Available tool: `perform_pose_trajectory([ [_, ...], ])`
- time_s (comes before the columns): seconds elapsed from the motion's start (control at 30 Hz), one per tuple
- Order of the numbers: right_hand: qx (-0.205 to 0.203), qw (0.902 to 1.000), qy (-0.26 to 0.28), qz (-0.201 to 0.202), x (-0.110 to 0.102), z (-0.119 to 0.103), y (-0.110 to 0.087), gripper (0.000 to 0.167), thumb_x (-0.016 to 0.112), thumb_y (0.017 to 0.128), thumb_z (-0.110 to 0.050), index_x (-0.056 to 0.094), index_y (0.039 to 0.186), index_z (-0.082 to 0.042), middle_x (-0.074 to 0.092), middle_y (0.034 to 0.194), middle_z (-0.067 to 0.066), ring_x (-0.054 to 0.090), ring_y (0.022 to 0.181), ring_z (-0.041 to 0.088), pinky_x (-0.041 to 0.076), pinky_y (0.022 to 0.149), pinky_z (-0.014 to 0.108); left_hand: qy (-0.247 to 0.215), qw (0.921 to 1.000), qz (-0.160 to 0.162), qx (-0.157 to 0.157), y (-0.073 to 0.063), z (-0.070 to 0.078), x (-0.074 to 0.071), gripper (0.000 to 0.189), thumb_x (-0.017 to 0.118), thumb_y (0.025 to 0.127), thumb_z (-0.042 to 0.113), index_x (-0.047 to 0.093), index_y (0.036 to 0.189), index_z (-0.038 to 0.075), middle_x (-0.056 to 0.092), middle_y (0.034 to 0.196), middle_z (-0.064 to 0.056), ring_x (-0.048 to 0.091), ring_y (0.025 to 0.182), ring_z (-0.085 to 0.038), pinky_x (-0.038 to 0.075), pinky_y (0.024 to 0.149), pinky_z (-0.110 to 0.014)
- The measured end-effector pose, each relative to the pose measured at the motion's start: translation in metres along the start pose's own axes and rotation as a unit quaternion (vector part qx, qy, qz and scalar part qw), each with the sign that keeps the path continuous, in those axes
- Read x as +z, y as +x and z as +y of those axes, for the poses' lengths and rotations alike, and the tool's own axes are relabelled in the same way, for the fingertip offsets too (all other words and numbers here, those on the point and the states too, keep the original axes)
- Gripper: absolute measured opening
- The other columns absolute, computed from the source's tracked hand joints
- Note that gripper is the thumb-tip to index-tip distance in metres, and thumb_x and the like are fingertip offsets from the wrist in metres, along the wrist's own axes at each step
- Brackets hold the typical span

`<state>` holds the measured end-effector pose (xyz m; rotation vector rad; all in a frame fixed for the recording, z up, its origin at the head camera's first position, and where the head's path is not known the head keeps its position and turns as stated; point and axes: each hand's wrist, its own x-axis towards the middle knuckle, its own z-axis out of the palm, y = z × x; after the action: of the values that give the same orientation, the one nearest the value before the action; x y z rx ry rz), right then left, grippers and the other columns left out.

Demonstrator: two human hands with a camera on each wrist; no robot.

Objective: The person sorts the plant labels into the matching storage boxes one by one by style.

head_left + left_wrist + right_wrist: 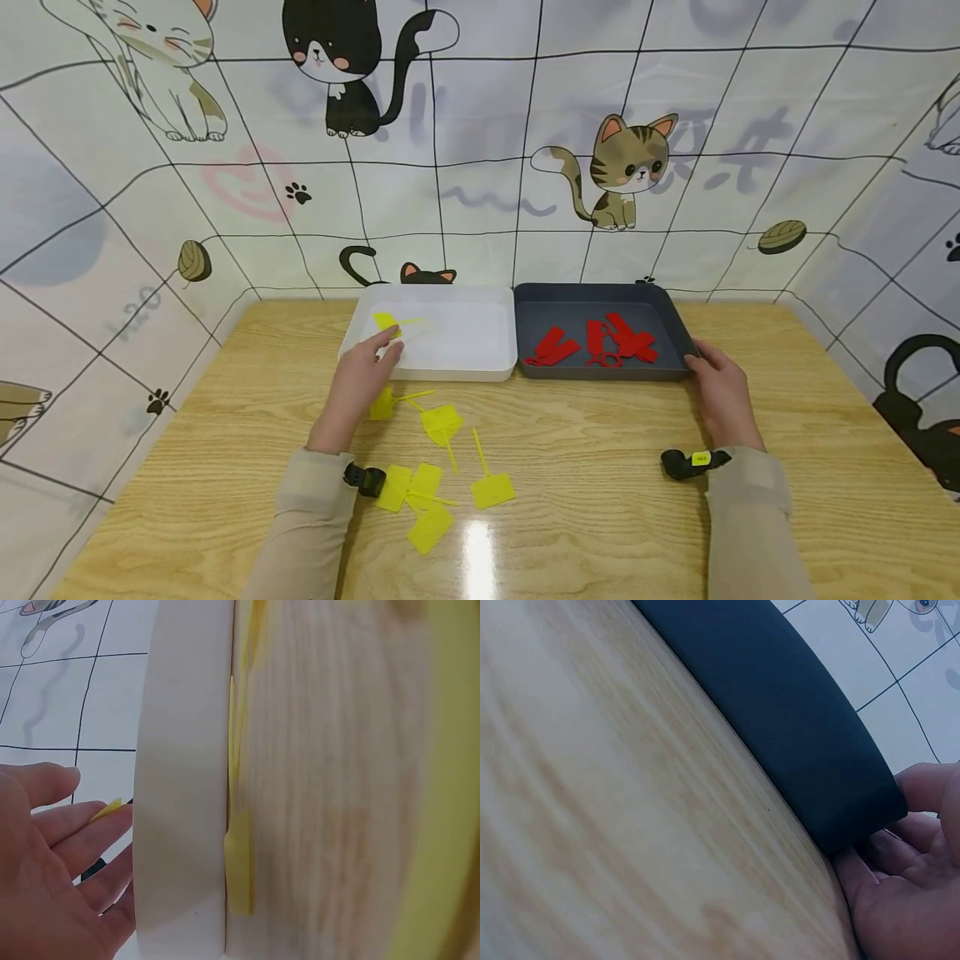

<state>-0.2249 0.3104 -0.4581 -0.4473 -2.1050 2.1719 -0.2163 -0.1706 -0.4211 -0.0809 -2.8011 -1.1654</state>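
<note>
My left hand [367, 367] reaches over the near left rim of the white tray [465, 371]. Its thumb stands apart from the loosely bent fingers in the left wrist view. At those fingertips, a yellow plant label [385, 321] with a thin stem lies in the tray; a bit of yellow [107, 809] shows behind the fingers. At the other side, my right hand [723, 396] grips the near right corner of the dark grey tray [600, 372], thumb at the rim and fingers low against its side. Flat red tags [595, 337], some with ring ends, lie inside that tray.
Several more yellow plant labels [492, 490] lie scattered on the wooden table [600, 500] in front of the white tray, some overlapping. Both trays stand side by side near the back, before a cloth backdrop [480, 192] printed with cats.
</note>
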Motion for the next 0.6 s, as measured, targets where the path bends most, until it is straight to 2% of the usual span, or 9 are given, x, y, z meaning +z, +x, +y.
perform_pose_trajectory([
  [0.13, -0.001, 1.0, 0.006, -0.002, -0.0007, -0.0008, -0.0017, 0.054, 0.048, 0.092, -0.025, 0.028, 0.141, -0.011, 0.017, 0.147, 0.005, 0.023, 0.13, 0.014, 0.022, 0.103, 0.023, 0.008, 0.9995, -0.03, 0.0, 0.0002, -0.0016, 0.0015, 0.051, 0.043, 0.092, 0.041, 0.038, 0.137, 0.016, 0.048, 0.127, -0.015, 0.048, 0.112, -0.031, 0.04, 0.089, -0.045],
  [0.37, -0.001, 0.9999, 0.01, -0.001, -0.0013, -0.001, -0.0031, 0.054, 0.048, 0.092, -0.024, 0.028, 0.141, -0.011, 0.017, 0.147, 0.006, 0.023, 0.13, 0.014, 0.022, 0.103, 0.023, 0.045, 0.995, -0.09, 0.001, 0.0036, -0.0018, 0.0048, 0.057, 0.044, 0.092, 0.04, 0.03, 0.14, 0.013, 0.04, 0.135, -0.014, 0.034, 0.124, -0.03, 0.03, 0.098, -0.046],
  [0.6, -0.003, 1.0, 0.003, -0.007, -0.0004, -0.0015, -0.0032, 0.054, 0.047, 0.093, -0.025, 0.027, 0.141, -0.011, 0.016, 0.147, 0.006, 0.021, 0.131, 0.015, 0.02, 0.104, 0.024, 0.071, 0.9927, -0.097, 0.013, 0.004, -0.0022, 0.0068, 0.057, 0.047, 0.091, 0.038, 0.032, 0.139, 0.012, 0.041, 0.134, -0.012, 0.033, 0.125, -0.03, 0.027, 0.1, -0.049],
])
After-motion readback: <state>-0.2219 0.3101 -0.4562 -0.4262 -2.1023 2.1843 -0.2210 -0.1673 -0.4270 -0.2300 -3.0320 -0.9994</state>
